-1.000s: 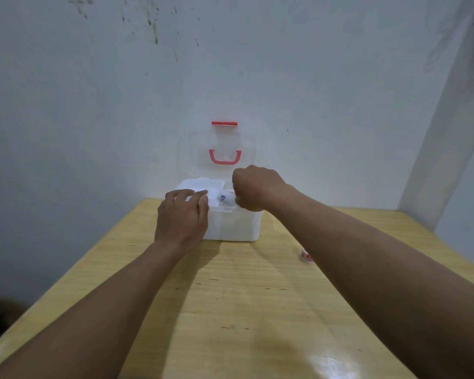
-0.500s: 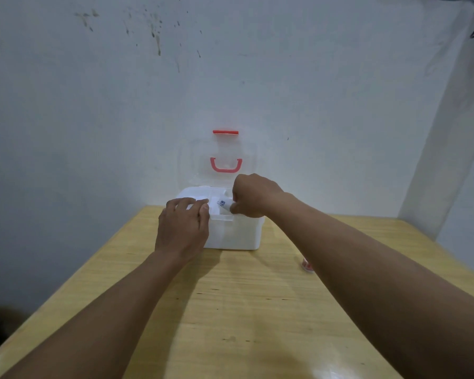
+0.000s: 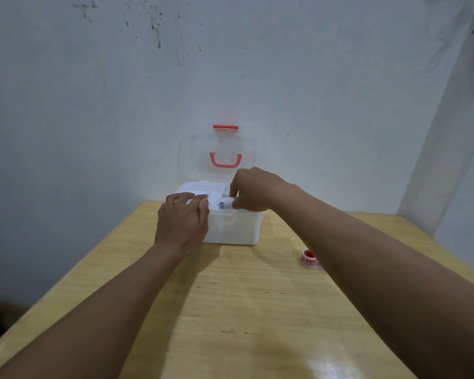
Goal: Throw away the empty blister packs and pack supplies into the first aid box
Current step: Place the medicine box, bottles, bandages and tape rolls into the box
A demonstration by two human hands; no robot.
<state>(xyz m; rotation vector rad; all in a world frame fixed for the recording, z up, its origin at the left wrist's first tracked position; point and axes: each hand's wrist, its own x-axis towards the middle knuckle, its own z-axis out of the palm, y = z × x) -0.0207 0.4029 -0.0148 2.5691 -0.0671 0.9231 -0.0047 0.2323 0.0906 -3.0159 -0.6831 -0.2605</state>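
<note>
A white first aid box [image 3: 231, 228] stands at the far end of the wooden table, its clear lid [image 3: 225, 151] with a red handle tilted up against the wall. My left hand [image 3: 182, 222] rests on the box's front left rim, fingers curled over the edge. My right hand [image 3: 251, 191] hovers over the box's right side, pinching a small white tube [image 3: 225, 204] with a blue mark just above the opening. White items lie inside the box, too blurred to name.
A small red-and-white roll [image 3: 308, 257] lies on the table [image 3: 230, 310] to the right of the box, partly behind my right forearm. The wall stands directly behind the box. The table's left and right edges are in view.
My right hand has drawn back slightly, so more of the white tube shows above the box. My left hand stays on the rim. The red-and-white roll shows more.
</note>
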